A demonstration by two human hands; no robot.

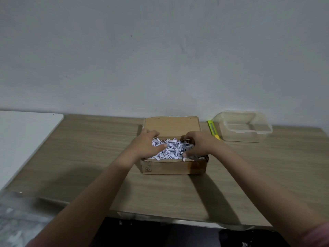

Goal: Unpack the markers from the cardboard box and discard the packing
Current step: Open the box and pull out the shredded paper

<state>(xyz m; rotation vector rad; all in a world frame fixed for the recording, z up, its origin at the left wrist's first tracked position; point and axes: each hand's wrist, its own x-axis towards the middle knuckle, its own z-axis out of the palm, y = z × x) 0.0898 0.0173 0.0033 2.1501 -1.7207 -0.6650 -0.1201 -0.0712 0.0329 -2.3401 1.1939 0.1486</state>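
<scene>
An open cardboard box (173, 167) stands in the middle of the wooden table, its lid flap (171, 126) folded up at the back. White shredded paper packing (173, 148) fills it to the rim. My left hand (146, 144) rests on the left side of the shreds, fingers curled into them. My right hand (198, 144) presses into the right side of the shreds, fingers bent down among the strips. No markers show; the packing hides whatever lies under it.
A clear plastic container (243, 128) sits at the back right of the table (89, 154). A yellow-green utility knife (213, 130) lies between it and the box. A white surface (23, 132) adjoins on the left. Crumpled clear plastic (16, 220) lies at the lower left.
</scene>
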